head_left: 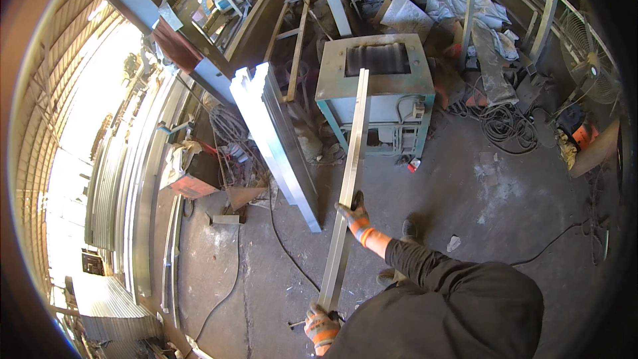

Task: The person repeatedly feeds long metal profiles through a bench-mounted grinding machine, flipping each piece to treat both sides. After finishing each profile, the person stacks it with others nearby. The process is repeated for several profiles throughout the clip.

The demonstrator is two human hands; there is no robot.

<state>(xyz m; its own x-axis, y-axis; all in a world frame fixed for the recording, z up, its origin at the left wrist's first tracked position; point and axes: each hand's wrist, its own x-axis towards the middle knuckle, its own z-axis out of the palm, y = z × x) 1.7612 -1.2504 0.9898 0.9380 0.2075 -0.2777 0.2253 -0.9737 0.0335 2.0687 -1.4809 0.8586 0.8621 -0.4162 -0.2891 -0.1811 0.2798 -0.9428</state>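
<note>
A long, straight silver metal profile (354, 143) runs from low in the picture up to the teal-framed machine, its far end over the machine's top. My right hand (357, 218), in a grey and orange glove, is closed round the profile about midway along. Lower down, my left hand (321, 329), gloved alike, grips its near end; some of its fingers are hidden. A thin dark piece sticks out beside the left hand, too small to name. Left of the profile leans a bundle of shiny metal profiles (276, 139), apart from my hands.
The boxy machine (372, 96) with a dark top opening stands ahead. Coiled cables (508, 126) and a fan (591, 66) are at the right. Long metal lengths (143, 193) and an orange-red box (197, 176) lie left. A black cable (286, 242) crosses the floor.
</note>
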